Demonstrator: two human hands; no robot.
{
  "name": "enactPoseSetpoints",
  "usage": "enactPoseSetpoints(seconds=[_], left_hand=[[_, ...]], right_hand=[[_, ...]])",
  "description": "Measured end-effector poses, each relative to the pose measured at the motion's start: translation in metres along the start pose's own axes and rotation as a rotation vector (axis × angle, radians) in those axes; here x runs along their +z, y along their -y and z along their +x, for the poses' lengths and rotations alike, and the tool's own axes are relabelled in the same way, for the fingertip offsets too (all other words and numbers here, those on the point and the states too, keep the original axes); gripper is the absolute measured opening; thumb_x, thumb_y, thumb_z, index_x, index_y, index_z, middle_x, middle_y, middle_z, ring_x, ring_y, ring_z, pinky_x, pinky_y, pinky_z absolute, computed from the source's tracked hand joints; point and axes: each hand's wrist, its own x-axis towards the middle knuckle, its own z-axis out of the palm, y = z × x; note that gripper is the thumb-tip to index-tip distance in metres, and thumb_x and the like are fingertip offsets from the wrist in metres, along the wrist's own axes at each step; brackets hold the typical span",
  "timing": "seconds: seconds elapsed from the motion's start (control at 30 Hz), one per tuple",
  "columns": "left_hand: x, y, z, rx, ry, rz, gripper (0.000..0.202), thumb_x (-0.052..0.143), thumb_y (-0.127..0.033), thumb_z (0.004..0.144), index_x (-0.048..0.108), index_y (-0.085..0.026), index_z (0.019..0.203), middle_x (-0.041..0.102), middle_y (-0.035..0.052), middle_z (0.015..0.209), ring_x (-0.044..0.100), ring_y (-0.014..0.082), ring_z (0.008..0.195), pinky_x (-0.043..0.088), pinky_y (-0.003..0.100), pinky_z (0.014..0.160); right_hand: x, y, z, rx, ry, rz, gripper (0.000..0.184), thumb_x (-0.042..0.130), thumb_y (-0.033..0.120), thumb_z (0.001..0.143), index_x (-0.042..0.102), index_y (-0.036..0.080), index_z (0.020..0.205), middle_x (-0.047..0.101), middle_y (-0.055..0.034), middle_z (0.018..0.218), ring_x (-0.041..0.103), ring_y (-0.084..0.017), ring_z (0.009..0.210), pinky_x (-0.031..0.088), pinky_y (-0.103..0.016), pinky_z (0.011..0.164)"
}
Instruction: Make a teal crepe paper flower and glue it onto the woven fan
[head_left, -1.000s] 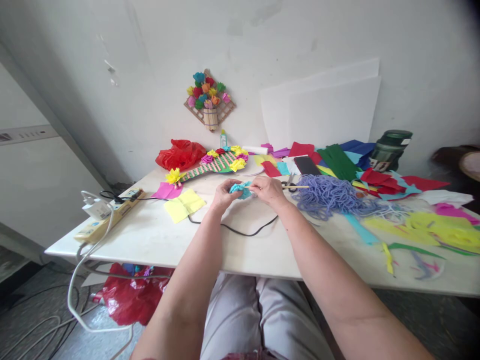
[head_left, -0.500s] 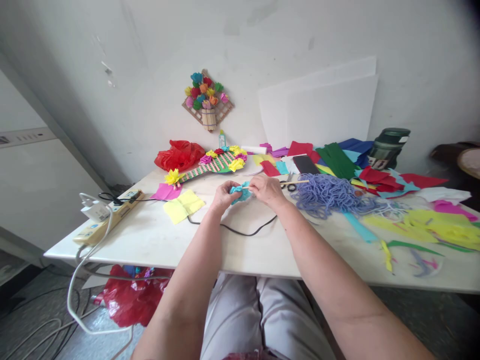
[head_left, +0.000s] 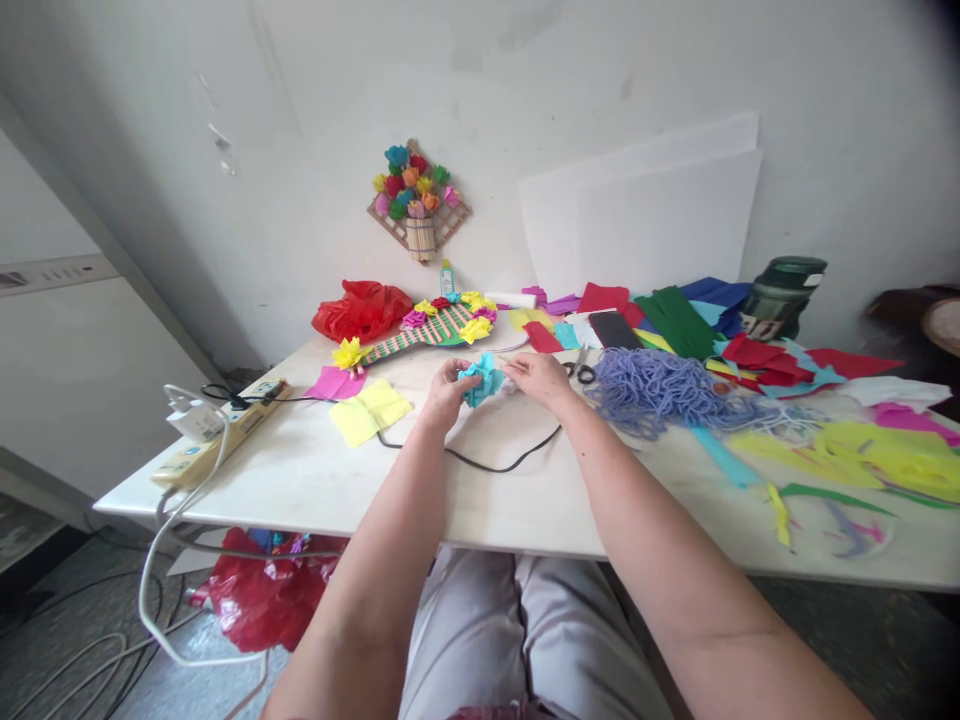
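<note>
A crumpled light-blue crepe paper flower [head_left: 482,381] is pinched in the fingers of my left hand [head_left: 448,388], above the middle of the table. Close on its right, my right hand [head_left: 541,379] is closed, thumb and fingertips together. A thin pale end, which looks like that of a wooden stick [head_left: 504,362], shows at its fingertips; the rest of the stick is hidden. Just past my right hand lie black-handled scissors [head_left: 583,373]. Left of my left hand are yellow paper squares [head_left: 370,411] and a pink paper piece [head_left: 336,383].
A guitar-shaped craft [head_left: 431,330] with paper flowers lies at the back, near a red plastic bag [head_left: 361,311]. Purple yarn [head_left: 660,390], coloured paper [head_left: 679,322] and a dark jar [head_left: 784,298] are on the right. A power strip [head_left: 217,435] sits left; a black cable [head_left: 495,468] crosses the table.
The wooden stick no longer juts out to the right of my right hand. The blue paper flower has turned and shows more of its face.
</note>
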Motion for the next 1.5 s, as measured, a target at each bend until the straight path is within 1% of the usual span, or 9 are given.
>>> enactPoseSetpoints(seconds=[0.23, 0.4, 0.77, 0.9, 1.0, 1.17, 1.3, 1.4, 1.5], left_hand=[[0.003, 0.001, -0.002, -0.029, 0.035, -0.054, 0.041, 0.080, -0.026, 0.054, 0.052, -0.017, 0.083, 0.057, -0.0056, 0.063, 0.053, 0.0078, 0.051, 0.040, 0.020, 0.049], [0.005, -0.002, -0.003, -0.070, 0.056, -0.066, 0.042, 0.081, -0.029, 0.054, 0.059, -0.015, 0.088, 0.061, -0.0018, 0.070, 0.057, 0.0094, 0.058, 0.043, 0.021, 0.052], [0.007, -0.006, -0.002, -0.167, 0.067, -0.126, 0.026, 0.067, -0.039, 0.064, 0.061, -0.016, 0.074, 0.060, 0.0007, 0.062, 0.057, 0.0142, 0.055, 0.047, 0.026, 0.052], [0.004, -0.004, 0.001, -0.213, 0.067, -0.075, 0.032, 0.065, -0.047, 0.067, 0.061, -0.015, 0.072, 0.060, 0.0024, 0.061, 0.057, 0.0150, 0.053, 0.046, 0.027, 0.050], [0.003, -0.003, 0.000, -0.169, 0.050, 0.007, 0.040, 0.070, -0.053, 0.064, 0.059, -0.015, 0.067, 0.058, 0.0019, 0.057, 0.055, 0.0129, 0.051, 0.045, 0.026, 0.050], [0.003, -0.001, -0.002, -0.081, 0.010, 0.066, 0.048, 0.083, -0.047, 0.051, 0.047, -0.016, 0.055, 0.047, -0.0045, 0.048, 0.045, 0.0063, 0.044, 0.037, 0.020, 0.045], [0.002, -0.002, -0.001, -0.078, -0.050, 0.032, 0.048, 0.088, -0.039, 0.046, 0.055, -0.016, 0.071, 0.057, -0.0036, 0.058, 0.048, 0.0063, 0.046, 0.035, 0.019, 0.044], [0.001, -0.003, -0.002, -0.124, 0.009, 0.015, 0.048, 0.087, -0.038, 0.049, 0.062, -0.015, 0.082, 0.062, -0.0007, 0.064, 0.053, 0.0083, 0.049, 0.039, 0.021, 0.047], [0.000, -0.004, -0.003, -0.172, 0.100, 0.005, 0.041, 0.085, -0.041, 0.051, 0.064, -0.012, 0.071, 0.059, 0.0010, 0.059, 0.053, 0.0100, 0.050, 0.043, 0.024, 0.050]], right_hand=[[0.008, -0.003, 0.003, 0.057, 0.120, 0.238, 0.018, 0.061, 0.032, 0.076, 0.065, 0.018, 0.067, 0.067, 0.0006, 0.063, 0.055, -0.012, 0.063, 0.032, -0.022, 0.055], [0.011, -0.006, 0.006, 0.045, 0.049, 0.229, 0.017, 0.061, 0.030, 0.074, 0.063, 0.018, 0.062, 0.064, 0.0009, 0.059, 0.053, -0.012, 0.059, 0.032, -0.022, 0.054], [0.016, -0.011, 0.010, 0.053, -0.041, 0.262, 0.011, 0.064, 0.027, 0.071, 0.069, 0.018, 0.069, 0.069, -0.0024, 0.066, 0.059, -0.016, 0.067, 0.041, -0.024, 0.061], [0.018, -0.014, 0.010, 0.024, -0.056, 0.296, 0.010, 0.064, 0.027, 0.070, 0.068, 0.018, 0.068, 0.068, -0.0014, 0.064, 0.058, -0.015, 0.064, 0.040, -0.024, 0.059], [0.018, -0.013, 0.009, -0.005, -0.038, 0.313, 0.012, 0.064, 0.028, 0.070, 0.066, 0.018, 0.065, 0.065, -0.0001, 0.062, 0.055, -0.014, 0.061, 0.039, -0.023, 0.057], [0.016, -0.008, 0.007, -0.048, -0.005, 0.327, 0.014, 0.063, 0.029, 0.069, 0.062, 0.017, 0.061, 0.057, 0.0024, 0.056, 0.049, -0.012, 0.059, 0.035, -0.022, 0.055], [0.013, -0.005, 0.005, -0.044, 0.012, 0.317, 0.015, 0.063, 0.029, 0.069, 0.061, 0.017, 0.061, 0.054, 0.0030, 0.056, 0.048, -0.012, 0.058, 0.034, -0.022, 0.056], [0.012, -0.004, 0.005, -0.043, 0.015, 0.309, 0.014, 0.062, 0.029, 0.070, 0.062, 0.017, 0.063, 0.057, 0.0022, 0.059, 0.050, -0.013, 0.060, 0.036, -0.023, 0.058], [0.012, -0.004, 0.005, -0.050, 0.013, 0.287, 0.014, 0.062, 0.028, 0.071, 0.063, 0.017, 0.064, 0.059, 0.0011, 0.060, 0.052, -0.014, 0.062, 0.038, -0.023, 0.059]])
